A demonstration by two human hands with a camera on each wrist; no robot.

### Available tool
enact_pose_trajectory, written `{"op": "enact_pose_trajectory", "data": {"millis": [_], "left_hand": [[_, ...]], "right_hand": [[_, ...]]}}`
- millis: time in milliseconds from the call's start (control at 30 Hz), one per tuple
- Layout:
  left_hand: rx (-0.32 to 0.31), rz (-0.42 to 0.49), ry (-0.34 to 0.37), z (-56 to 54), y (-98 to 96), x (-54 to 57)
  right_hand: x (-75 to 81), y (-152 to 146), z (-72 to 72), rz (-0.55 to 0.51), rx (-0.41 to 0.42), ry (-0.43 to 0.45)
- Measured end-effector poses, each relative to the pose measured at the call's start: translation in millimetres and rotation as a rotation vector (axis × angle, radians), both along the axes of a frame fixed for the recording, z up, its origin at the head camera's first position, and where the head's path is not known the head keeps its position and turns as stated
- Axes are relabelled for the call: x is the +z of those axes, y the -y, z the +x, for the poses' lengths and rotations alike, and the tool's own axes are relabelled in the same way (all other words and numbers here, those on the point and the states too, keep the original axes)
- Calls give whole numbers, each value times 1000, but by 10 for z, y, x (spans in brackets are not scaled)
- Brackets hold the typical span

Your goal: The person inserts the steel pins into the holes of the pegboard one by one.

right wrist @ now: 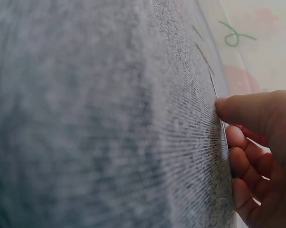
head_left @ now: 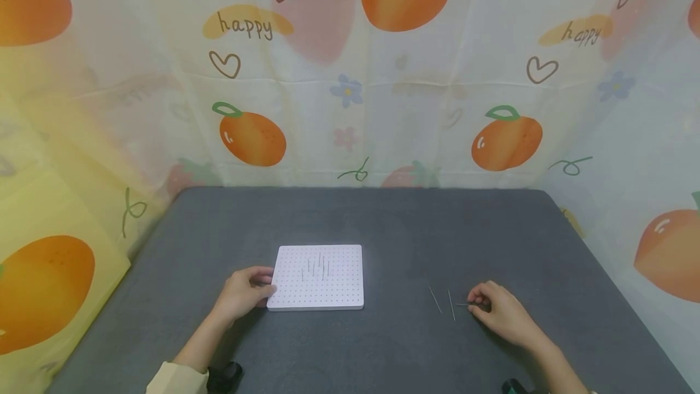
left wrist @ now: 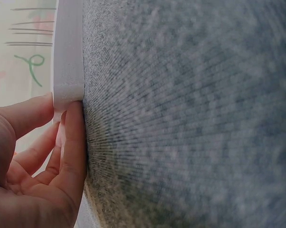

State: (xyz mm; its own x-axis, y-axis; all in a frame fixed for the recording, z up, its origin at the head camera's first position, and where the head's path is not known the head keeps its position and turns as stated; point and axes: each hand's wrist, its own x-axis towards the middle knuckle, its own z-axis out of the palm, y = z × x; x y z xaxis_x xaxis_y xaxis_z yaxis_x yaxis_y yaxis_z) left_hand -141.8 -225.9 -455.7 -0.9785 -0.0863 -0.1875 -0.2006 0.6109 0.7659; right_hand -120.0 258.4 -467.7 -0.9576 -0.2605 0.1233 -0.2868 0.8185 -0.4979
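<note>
1. Cream sleeve cuff (head_left: 177,377) and black wrist device (head_left: 225,377), both at the left forearm, lie nearest the head camera.
2. Left hand (head_left: 240,292): fingers bent, gap narrowed to the edge gripped. It holds the white perforated pegboard (head_left: 344,287) by its left edge, thumb at the upper side, a finger low by the desk surface.
3. Pegboard appears flat on the grey desk (head_left: 404,217), left of the desk's middle and apart from its far edge. Several thin metal standing pins (head_left: 322,269) cluster around the board's middle; exact count not certified.
4. First loose pin (head_left: 435,300) and second loose pin (head_left: 451,305) lie on the desk beyond the board's right edge, near each other, not touching.
5. Right hand (head_left: 503,314): fingers curled, thumb and fingertips nearly together, pinching a third pin (head_left: 462,304) low at the desk surface. Whether that pin is clear of the surface cannot be told.
6. Step in hand, as judged: picking up one pin while the board is steadied.
7. Next move, as judged: calls for a secure pinch, turning the pin upright and lining its tip up with a vacant hole. Slipping is the likeliest fault.
</note>
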Motion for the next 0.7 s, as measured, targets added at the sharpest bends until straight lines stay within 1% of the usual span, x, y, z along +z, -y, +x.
{"op": "enact_pose_trajectory", "data": {"millis": [167, 500, 700], "left_hand": [[-3, 2, 1, -1, 1, 7], [0, 9, 1, 1, 6, 2], [0, 2, 4, -3, 9, 1]], "right_hand": [[-4, -1, 0, -1, 12, -7], [-11, 5, -7, 11, 0, -23], [-6, 7, -17, 18, 0, -16]]}}
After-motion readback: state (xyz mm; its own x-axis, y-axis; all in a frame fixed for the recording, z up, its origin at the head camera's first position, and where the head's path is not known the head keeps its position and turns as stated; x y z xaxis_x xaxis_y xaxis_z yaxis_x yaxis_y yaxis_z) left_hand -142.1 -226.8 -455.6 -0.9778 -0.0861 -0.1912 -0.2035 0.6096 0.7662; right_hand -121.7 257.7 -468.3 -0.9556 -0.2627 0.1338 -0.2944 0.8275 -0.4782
